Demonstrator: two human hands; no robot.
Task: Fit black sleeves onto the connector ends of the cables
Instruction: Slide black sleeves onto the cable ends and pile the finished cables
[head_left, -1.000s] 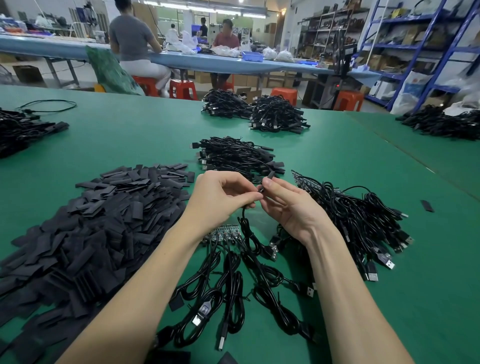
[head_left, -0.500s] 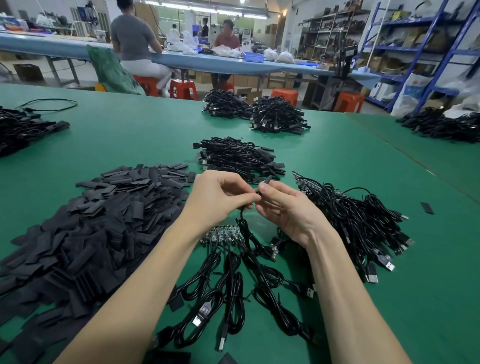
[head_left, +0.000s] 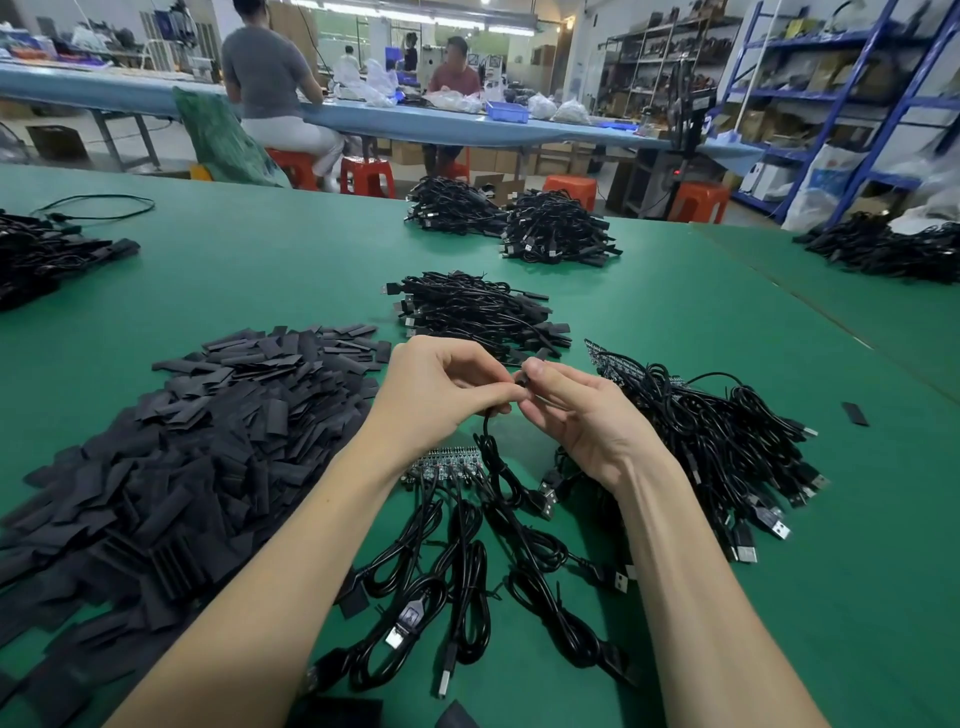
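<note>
Both hands meet above the middle of the green counter (head_left: 675, 322). The left hand (head_left: 441, 389) has its fingers curled and pinches the cable (head_left: 491, 457) just below its end, and the cable hangs down from this hand to the counter. The right hand (head_left: 582, 410) pinches a small black piece at the same spot, which I judge to be the sleeve (head_left: 537, 358) going onto the connector. The two sets of fingertips touch each other, so the connector itself is hidden and I cannot tell how far the sleeve is on.

Here is what could go wrong, in my opinion. The sleeve is thin and flat, so its mouth may close under the pinch, and then the connector will push against the edge and fold it instead of entering. If the right hand presses at an angle, the sleeve can go on crooked or stop halfway. The hanging cable runs into the loose cables (head_left: 467, 597) lying near the front edge of the counter, so a pull upward may drag these and tangle them. A slip of the fingers would drop the sleeve among the cables, where black on black is hard to find.

The big pile of sleeves (head_left: 182, 467) lies toward the left edge. The cable heap (head_left: 727, 447) to the right is just beside the right wrist, and the bundle (head_left: 478, 312) behind the hands lies close too, so a wide movement of an arm may mix done and undone pieces.
</note>
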